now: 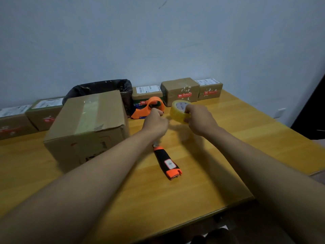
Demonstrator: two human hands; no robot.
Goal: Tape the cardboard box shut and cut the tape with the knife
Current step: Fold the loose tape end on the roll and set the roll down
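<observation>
Two bare forearms reach forward from the bottom edge over one yellow wooden table (202, 187). Between them, flat on the tabletop, lies one orange-and-black utility knife (167, 161) with a white label, untouched. The left hand (154, 121) is curled closed, its fingertips pinched together just beside the roll; whether it grips a tape end cannot be told. The right hand (199, 118) is clamped around one roll of clear yellowish packing tape (179, 110), held above the table. Behind the left hand sits one orange plastic tape dispenser (149, 110). To the left stands one large brown cardboard box (86, 127), flaps closed, a strip of clear tape already along its top. Against the wall are one bin lined with a black bag (105, 89) and six small brown parcels (180, 90) in a row, three on each side of the bin.
</observation>
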